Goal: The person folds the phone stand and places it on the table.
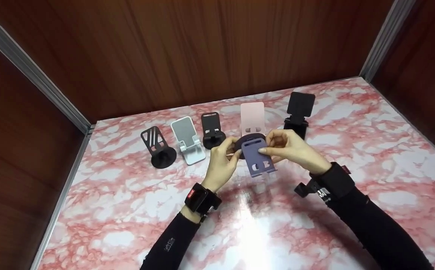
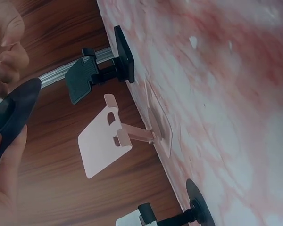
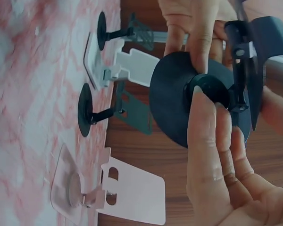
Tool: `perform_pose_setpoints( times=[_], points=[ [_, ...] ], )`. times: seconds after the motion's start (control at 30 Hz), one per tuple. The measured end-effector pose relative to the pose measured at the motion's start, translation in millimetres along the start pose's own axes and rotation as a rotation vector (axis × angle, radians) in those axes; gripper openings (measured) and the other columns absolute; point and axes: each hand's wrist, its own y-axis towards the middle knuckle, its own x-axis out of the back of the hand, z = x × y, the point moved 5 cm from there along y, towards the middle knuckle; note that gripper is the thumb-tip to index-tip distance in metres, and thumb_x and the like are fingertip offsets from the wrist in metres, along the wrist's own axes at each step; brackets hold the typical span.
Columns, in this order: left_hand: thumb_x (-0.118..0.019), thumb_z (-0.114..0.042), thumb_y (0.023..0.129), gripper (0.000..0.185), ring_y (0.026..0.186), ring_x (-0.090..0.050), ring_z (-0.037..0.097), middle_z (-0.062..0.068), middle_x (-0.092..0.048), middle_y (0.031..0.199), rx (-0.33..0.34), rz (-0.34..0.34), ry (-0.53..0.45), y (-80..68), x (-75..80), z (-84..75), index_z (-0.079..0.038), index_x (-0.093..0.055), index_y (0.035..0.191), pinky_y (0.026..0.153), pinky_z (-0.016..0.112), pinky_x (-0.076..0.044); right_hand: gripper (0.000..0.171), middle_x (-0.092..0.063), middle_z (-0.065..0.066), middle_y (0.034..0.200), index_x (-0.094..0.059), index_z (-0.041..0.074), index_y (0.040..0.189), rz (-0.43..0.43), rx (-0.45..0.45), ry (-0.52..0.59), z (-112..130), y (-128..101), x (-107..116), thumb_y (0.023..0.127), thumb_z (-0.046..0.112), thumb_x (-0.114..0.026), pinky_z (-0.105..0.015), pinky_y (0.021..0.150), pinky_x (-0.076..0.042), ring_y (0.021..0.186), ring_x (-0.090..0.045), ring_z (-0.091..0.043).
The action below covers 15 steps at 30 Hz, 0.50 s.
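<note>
Holding the purple phone stand (image 1: 256, 157) above the marble table (image 1: 371, 150) with both hands.
My right wrist view alone shows its round base (image 3: 179, 106) pinched by left hand (image 1: 223, 159) and right hand (image 1: 296, 150).

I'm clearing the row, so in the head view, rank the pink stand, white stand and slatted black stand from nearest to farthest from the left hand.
From the left hand:
1. Pink stand, just behind, right.
2. White stand, to its left.
3. Slatted black stand, far left of the row.

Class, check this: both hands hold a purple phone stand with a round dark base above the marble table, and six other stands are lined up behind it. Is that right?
Not quite. The head view shows five stands standing behind, not six. The rest holds: the left hand and right hand hold the purple phone stand above the marble table.
</note>
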Motion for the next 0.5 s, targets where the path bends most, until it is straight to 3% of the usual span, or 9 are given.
perform_pose_setpoints(
  times=[0.13, 0.23, 0.37, 0.5],
  points=[
    [-0.061, 0.013, 0.087, 0.020, 0.088, -0.074, 0.029, 0.020, -0.073, 0.097, 0.022, -0.012, -0.025, 0.6, 1.7, 0.9, 0.005, -0.062, 0.105, 0.072, 0.022, -0.061, 0.038, -0.056, -0.005, 0.090, -0.047, 0.001, 0.098, -0.073, 0.049, -0.069, 3, -2, 3, 0.082, 0.010, -0.080, -0.028, 0.067, -0.060, 0.081, -0.063, -0.013],
    [-0.060, 0.014, 0.087, 0.021, 0.089, -0.074, 0.029, 0.021, -0.073, 0.099, 0.043, -0.018, -0.039, 1.1, 2.7, 2.1, 0.005, -0.062, 0.105, 0.073, 0.023, -0.061, 0.050, -0.056, -0.010, 0.108, -0.048, 0.003, 0.117, -0.084, 0.059, -0.132, 2, -3, 4, 0.081, 0.013, -0.081, -0.023, 0.074, -0.053, 0.094, -0.058, -0.019],
    [-0.060, 0.015, 0.086, 0.023, 0.090, -0.073, 0.030, 0.022, -0.072, 0.101, 0.079, -0.005, -0.074, 1.0, 2.4, 4.6, 0.005, -0.062, 0.107, 0.075, 0.024, -0.062, 0.062, -0.055, -0.013, 0.132, -0.045, 0.009, 0.139, 0.003, 0.017, -0.106, -4, -3, 2, 0.087, 0.020, -0.077, -0.026, 0.090, -0.053, 0.118, -0.055, -0.026],
    [-0.058, 0.017, 0.085, 0.026, 0.094, -0.072, 0.032, 0.025, -0.071, 0.104, 0.113, 0.004, -0.129, 0.7, 1.2, 8.0, 0.007, -0.062, 0.109, 0.079, 0.026, -0.061, 0.061, -0.060, -0.011, 0.130, -0.043, 0.008, 0.145, 0.064, -0.036, -0.008, -12, -3, -1, 0.093, 0.023, -0.070, -0.027, 0.091, -0.054, 0.118, -0.059, -0.021]
  ],
)
